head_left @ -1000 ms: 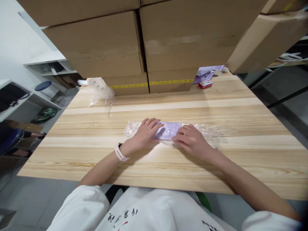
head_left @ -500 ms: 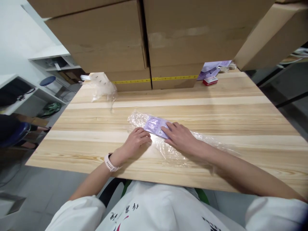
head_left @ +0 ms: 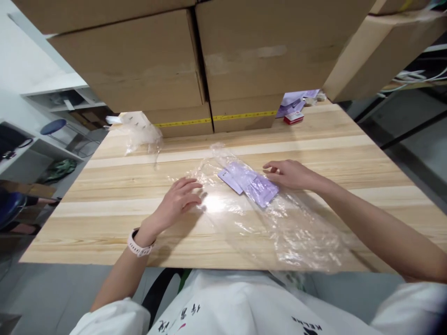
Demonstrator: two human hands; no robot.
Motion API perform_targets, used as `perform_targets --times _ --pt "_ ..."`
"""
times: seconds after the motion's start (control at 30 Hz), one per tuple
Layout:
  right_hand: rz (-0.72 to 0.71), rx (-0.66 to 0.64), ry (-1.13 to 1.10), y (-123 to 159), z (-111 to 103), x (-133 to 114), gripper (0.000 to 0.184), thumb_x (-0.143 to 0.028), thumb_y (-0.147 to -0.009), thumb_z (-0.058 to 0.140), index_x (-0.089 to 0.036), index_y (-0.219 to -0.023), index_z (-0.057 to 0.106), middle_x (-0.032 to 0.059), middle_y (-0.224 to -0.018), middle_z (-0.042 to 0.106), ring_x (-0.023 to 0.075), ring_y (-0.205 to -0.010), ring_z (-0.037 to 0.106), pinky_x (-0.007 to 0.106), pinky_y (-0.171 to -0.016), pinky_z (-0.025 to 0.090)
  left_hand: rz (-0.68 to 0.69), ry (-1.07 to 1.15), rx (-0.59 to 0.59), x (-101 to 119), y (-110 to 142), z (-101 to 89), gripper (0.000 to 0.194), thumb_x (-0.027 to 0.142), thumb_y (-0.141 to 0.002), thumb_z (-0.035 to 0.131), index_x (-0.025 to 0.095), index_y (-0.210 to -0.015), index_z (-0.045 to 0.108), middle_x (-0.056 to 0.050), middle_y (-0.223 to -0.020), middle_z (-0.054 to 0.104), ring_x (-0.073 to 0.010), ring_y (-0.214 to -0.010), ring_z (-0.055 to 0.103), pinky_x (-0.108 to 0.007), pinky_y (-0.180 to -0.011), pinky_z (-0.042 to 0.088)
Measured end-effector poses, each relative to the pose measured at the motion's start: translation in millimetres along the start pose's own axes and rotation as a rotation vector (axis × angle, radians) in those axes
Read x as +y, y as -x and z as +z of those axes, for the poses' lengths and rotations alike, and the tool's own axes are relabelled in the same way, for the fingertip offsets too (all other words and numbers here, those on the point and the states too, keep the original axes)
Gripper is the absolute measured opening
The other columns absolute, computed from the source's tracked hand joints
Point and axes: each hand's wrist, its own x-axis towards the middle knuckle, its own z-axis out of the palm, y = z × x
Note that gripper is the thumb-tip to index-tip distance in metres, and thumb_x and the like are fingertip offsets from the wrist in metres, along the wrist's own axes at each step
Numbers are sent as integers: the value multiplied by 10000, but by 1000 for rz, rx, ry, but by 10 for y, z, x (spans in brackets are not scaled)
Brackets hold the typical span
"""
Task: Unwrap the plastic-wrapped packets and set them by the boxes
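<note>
Two flat purple pieces lie in the middle of the table on and partly under crinkled clear plastic film (head_left: 307, 237). The larger purple packet (head_left: 261, 190) slants toward the front right; a smaller purple card (head_left: 229, 180) with small print pokes out at its left. My left hand (head_left: 181, 197), a pale pink band on its wrist, hovers by the film's left edge with thumb and fingers apart, holding nothing I can see. To the right of the packet is my right hand (head_left: 284, 173), its fingers loosely spread and apart from the packet.
Large cardboard boxes (head_left: 139, 65) are stacked along the table's back edge, with a yellow measuring tape (head_left: 188, 123) across them. More clear plastic (head_left: 139, 132) lies at back left. A small red and white box (head_left: 293, 117) sits by purple sheets (head_left: 291, 104) at back right.
Both hands have come off the purple packet and moved apart, left hand leftward, right hand to the right. The purple pieces now lie fanned out, and the film has spread toward the front edge.
</note>
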Motion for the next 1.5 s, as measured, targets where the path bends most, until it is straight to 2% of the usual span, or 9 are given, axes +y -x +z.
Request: perform_targets --times 0.1,0.27,0.47,0.73,0.93,1.07,1.2,1.3,1.5 --pt "16 191 144 257 91 -95 350 -326 -1005 488 -191 -1251 696 116 -1127 753 269 -926 701 361 -723 507 -62 -101 41 -154 32 -158 323 91 -922 516 271 -886 782 -68 -1324 709 -330 -1345 564 -677 -1170 348" --pt "-497 128 105 544 315 -679 302 -319 -1073 429 -218 -1196 686 107 -1268 684 232 -1033 659 341 -764 501 -96 74 187 104 -155 -175 368 36 -904 449 236 -984 747 -76 -1309 702 -267 -1289 608 -561 -1149 454" --pt "-633 -105 142 488 632 -844 370 -329 -1072 456 -165 -790 632 52 -781 644 172 -688 551 318 -636 389 -82 161 -297 815 -68 533 738 472 -1042 531 272 -1668 196 -143 -1719 235 -372 -1604 156 -694 -1259 147" --pt "-224 209 -169 769 72 59 497 -464 -1057 483 -214 -628 472 9 -609 535 134 -566 492 284 -570 345 -112 99 -509 624 233 426 833 658 -977 542 397 -1668 156 -91 -1744 149 -446 -1602 17 -817 -1152 -85" --pt "30 262 153 1199 -159 742 424 -574 -975 576 -260 -708 676 47 -569 628 167 -419 452 301 -459 265 -52 191 -520 481 39 24 510 545 -984 624 339 -1449 587 -96 -1584 503 -397 -1516 364 -661 -1188 286" --pt "-13 504 250 956 -213 128 364 -475 -1048 470 -225 -994 729 115 -967 758 272 -767 687 375 -619 481 -79 286 -408 671 -253 -27 285 380 -1068 496 209 -1074 725 -97 -1150 710 -260 -1108 646 -401 -946 522" --pt "-418 157 91 328 87 -625 430 -423 -984 634 -234 -1370 617 130 -1530 550 352 -1388 521 526 -1077 508 -41 313 -278 990 -338 257 250 330 -1027 547 185 -1201 655 -139 -1271 629 -274 -1153 585 -431 -964 532" --pt "-410 -49 110 -43 399 -835 635 -468 -952 675 -254 -1518 483 136 -1679 341 386 -1540 319 577 -1194 408 -22 216 -189 1065 -184 556 512 400 -977 629 204 -1437 523 -191 -1508 469 -367 -1408 418 -584 -1145 411" --pt "-426 -134 293 -170 594 -825 498 -212 -1038 471 -200 -1535 448 167 -1623 424 355 -1513 388 517 -1191 427 -57 46 -301 918 141 752 743 495 -1041 521 368 -1671 148 -128 -1752 55 -394 -1615 -50 -728 -1239 55"
